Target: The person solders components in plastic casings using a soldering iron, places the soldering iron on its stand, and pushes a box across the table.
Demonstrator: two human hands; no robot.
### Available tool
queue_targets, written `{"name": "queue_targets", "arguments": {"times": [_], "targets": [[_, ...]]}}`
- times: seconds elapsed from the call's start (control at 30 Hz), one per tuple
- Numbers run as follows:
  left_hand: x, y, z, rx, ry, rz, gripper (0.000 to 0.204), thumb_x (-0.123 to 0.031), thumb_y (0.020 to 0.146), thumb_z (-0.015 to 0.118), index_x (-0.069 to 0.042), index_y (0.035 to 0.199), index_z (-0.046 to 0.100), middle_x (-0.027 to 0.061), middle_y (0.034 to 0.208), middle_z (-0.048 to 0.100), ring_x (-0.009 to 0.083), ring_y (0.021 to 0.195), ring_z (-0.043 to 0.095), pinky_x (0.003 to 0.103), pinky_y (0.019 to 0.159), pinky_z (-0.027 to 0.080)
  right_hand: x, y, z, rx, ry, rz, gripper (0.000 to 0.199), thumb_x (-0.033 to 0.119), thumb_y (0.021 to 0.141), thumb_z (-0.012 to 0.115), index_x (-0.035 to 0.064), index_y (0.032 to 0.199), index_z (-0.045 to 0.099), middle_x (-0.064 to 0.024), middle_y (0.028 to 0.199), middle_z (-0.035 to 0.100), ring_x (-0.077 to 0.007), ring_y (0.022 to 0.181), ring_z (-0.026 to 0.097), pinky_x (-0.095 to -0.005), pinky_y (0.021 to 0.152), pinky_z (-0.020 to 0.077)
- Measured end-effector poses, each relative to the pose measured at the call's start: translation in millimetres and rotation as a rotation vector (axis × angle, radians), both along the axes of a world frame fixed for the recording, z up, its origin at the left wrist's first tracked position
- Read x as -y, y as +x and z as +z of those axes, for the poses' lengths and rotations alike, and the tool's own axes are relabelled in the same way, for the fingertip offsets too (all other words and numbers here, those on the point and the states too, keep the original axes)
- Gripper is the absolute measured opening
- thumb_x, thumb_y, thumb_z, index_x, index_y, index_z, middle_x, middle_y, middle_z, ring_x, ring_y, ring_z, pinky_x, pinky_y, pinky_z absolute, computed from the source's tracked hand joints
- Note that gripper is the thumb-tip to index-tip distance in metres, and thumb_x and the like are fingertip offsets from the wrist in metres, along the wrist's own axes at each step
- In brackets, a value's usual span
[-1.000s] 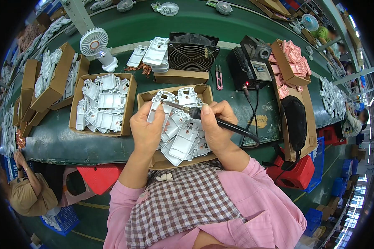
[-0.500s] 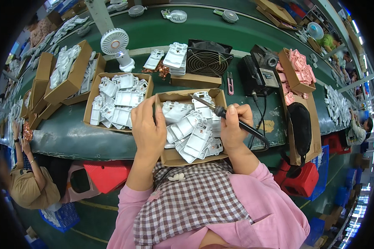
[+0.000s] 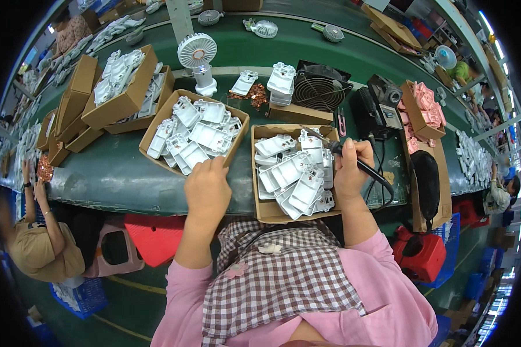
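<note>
On your L, the L carton (image 3: 238, 140) sits slightly askew, full of white shells (image 3: 211, 137). The closest shell (image 3: 188, 155) lies just ahead & a bit L of your L hand (image 3: 208, 188); its long axis slants from far-L to near-R, near end by your fingertips. L hand is clearly the nearer of the 2; the R is well apart from it. L hand is back-up, fingers reaching over the carton's near edge by its near-R corner. Can't tell if thumb & fingers are apart or pinched on a shell, as the undersides are hidden.

Mid: the R carton (image 3: 260, 211) stands just beyond the L hand, w/ more shells heaped at mixed angles. The soldering iron (image 3: 334, 147) slants over its far-R part, tip far-L, cord end near-R. Can't tell if the tip touches a shell.

R: your R hand (image 3: 352, 173) is clamped on the iron's handle, by the R carton's R rim. Black soldering station (image 3: 382, 115) is farther out, past the R carton.

Vs. 0.5 s ago: L hand is off the R carton's L side & at the L carton instead; R hand has the same grip on the iron. Vs. 1.0 s ago, when both hands were together over the R carton, L hand w/ a shell at the iron's tip, they're now split btwn 2 cartons. The whole view is also shifted, w/ bench items farther R.
</note>
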State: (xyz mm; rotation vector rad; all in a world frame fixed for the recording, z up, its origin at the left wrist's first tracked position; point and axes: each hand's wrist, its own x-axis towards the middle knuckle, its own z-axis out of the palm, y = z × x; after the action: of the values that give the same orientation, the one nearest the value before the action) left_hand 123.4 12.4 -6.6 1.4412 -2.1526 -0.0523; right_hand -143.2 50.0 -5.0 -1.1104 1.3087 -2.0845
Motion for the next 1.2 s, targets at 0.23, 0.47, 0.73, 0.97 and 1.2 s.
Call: {"name": "queue_targets", "arguments": {"times": [0.23,0.47,0.73,0.97,1.2], "targets": [[23.3,56.1,31.7,0.094,0.078,-0.161,0.022,-0.002,0.077,0.057,-0.008,0.096,0.065,0.0134,0.088,0.061,0.0311,0.090,0.057,0.038,0.074,0.048,-1.5,-2.7,2.9,0.058,0.000,0.076,0.021,0.011,0.090,0.057,0.0074,0.075,0.043,0.0011,0.060,0.047,-0.0043,0.047,0.039,-0.0184,0.042,0.0311],[57.3,57.3,47.1,0.386,0.146,-0.444,0.038,0.007,0.062,0.063,-0.010,0.097,0.062,0.0117,0.113,0.052,0.0317,0.108,0.047,0.038,0.090,0.044,-2.7,-5.7,5.7,0.134,0.012,0.119,0.021,0.008,0.089,0.059,0.0075,0.074,0.043,0.0019,0.060,0.046,-0.0024,0.047,0.037,-0.0173,0.042,0.0291],[76.1,54.8,55.3,0.461,0.205,-0.572,0.030,0.004,0.061,0.066,-0.008,0.087,0.059,0.0039,0.095,0.057,0.0263,0.094,0.052,0.036,0.081,0.046,-4.0,-9.0,5.5,0.120,0.061,0.119,0.023,0.012,0.089,0.060,0.0082,0.072,0.044,0.0041,0.062,0.044,-0.0011,0.049,0.035,-0.0170,0.043,0.0269],[92.6,65.9,69.8,0.382,0.226,-0.549,0.020,0.008,0.064,0.059,-0.004,0.079,0.056,0.0102,0.078,0.057,0.0306,0.082,0.054,0.039,0.073,0.045,-2.8,-8.0,5.1,0.125,0.065,0.145,0.021,0.012,0.088,0.063,0.0064,0.073,0.049,0.0057,0.065,0.048,-0.0002,0.058,0.037,-0.0178,0.051,0.0290],[106.4,42.4,59.3,0.279,0.311,-0.569,0.033,0.007,0.064,0.064,-0.006,0.094,0.058,0.0056,0.090,0.061,0.0282,0.098,0.053,0.037,0.082,0.046,-2.4,-8.1,3.9,0.105,0.069,0.137,0.022,0.012,0.088,0.063,0.0064,0.072,0.048,0.0058,0.064,0.047,-0.0007,0.058,0.036,-0.0178,0.051,0.0289]]}}
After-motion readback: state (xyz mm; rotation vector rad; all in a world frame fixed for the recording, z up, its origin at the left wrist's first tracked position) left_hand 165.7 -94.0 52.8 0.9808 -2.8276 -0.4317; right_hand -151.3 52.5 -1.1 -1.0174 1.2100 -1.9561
